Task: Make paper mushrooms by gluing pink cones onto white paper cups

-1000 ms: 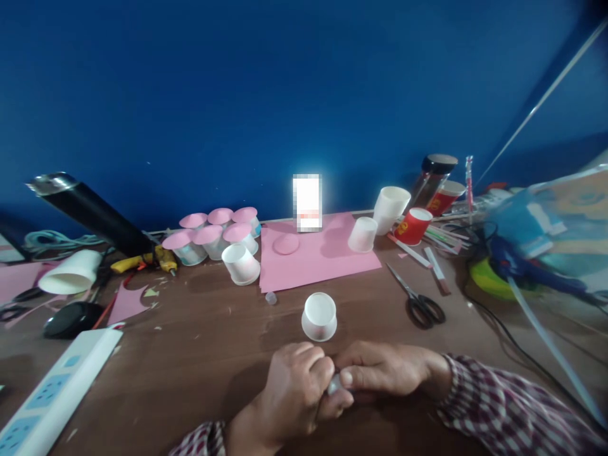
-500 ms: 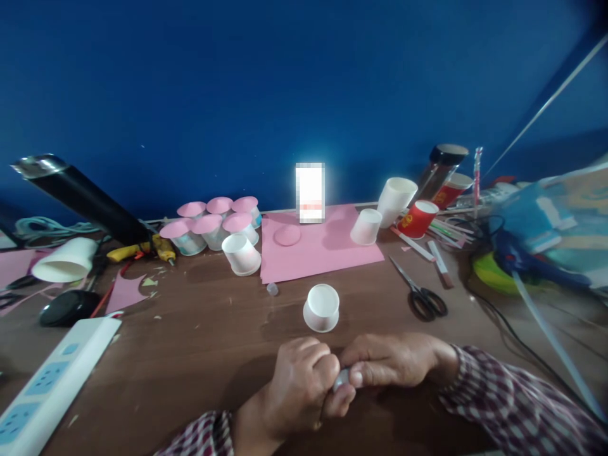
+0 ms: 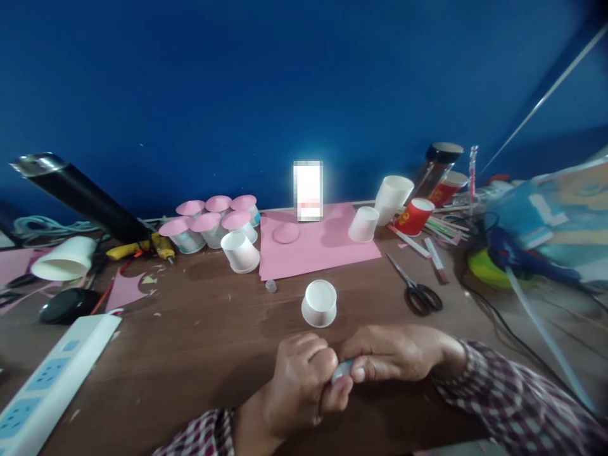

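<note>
My left hand (image 3: 306,383) is closed round a small pale translucent piece (image 3: 342,370) near the table's front edge. The fingertips of my right hand (image 3: 392,354) pinch the same piece from the right, so both hands meet at it. Just beyond them a white paper cup (image 3: 319,304) stands upside down. A small clear cap (image 3: 270,286) lies to the left of that cup. Farther back, a pink disc (image 3: 285,233) and another white cup (image 3: 363,224) rest on pink paper (image 3: 318,259).
Several cups topped with pink discs (image 3: 207,221) stand at the back left, near a yellow glue gun (image 3: 128,251). A power strip (image 3: 52,386) lies front left. Black-handled scissors (image 3: 420,297), a red cup (image 3: 415,216) and a cable are on the right.
The view has shifted slightly. Both hands stay together at the small piece, my right hand a little higher in the picture; more of the piece shows between the fingers.
</note>
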Demonstrator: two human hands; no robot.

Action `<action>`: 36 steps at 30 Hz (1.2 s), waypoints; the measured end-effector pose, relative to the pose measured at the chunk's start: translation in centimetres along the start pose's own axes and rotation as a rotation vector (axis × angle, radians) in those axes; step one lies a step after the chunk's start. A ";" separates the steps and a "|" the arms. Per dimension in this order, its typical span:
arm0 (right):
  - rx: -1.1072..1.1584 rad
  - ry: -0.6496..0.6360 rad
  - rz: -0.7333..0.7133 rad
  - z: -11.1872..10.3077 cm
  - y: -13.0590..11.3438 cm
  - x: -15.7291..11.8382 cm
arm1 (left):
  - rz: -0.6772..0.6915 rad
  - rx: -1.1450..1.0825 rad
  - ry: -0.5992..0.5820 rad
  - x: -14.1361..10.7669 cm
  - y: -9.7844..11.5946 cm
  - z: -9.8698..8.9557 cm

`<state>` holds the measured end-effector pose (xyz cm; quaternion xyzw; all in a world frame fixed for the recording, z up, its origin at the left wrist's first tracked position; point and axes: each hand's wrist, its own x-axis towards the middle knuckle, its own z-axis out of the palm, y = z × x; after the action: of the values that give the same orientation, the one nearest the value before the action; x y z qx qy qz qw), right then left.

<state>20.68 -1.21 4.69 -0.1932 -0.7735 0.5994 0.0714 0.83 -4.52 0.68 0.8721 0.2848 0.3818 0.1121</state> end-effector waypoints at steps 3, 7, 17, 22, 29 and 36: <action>0.115 0.046 0.006 0.0 0.4 0.1 | -0.079 -0.056 -0.022 0.0 -0.6 0.0; 0.263 0.146 0.059 -0.1 1.3 -0.1 | -0.202 -0.141 0.005 0.0 -1.3 -0.4; 0.657 0.476 -0.049 2.4 2.7 1.4 | -0.598 -0.558 0.186 1.0 0.0 -0.1; 0.700 0.410 -0.068 3.1 3.4 1.5 | -0.773 -0.838 0.205 2.4 0.9 -0.2; 0.772 0.632 -0.079 2.4 4.4 1.8 | -0.979 -0.969 0.333 2.6 -2.4 0.2; 0.730 0.700 -0.070 1.6 4.9 2.0 | -1.064 -1.057 0.407 3.4 -2.8 -0.5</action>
<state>19.40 -0.84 -0.65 -0.3187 -0.4493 0.7273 0.4093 1.23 -0.29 1.94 0.3615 0.4602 0.5143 0.6269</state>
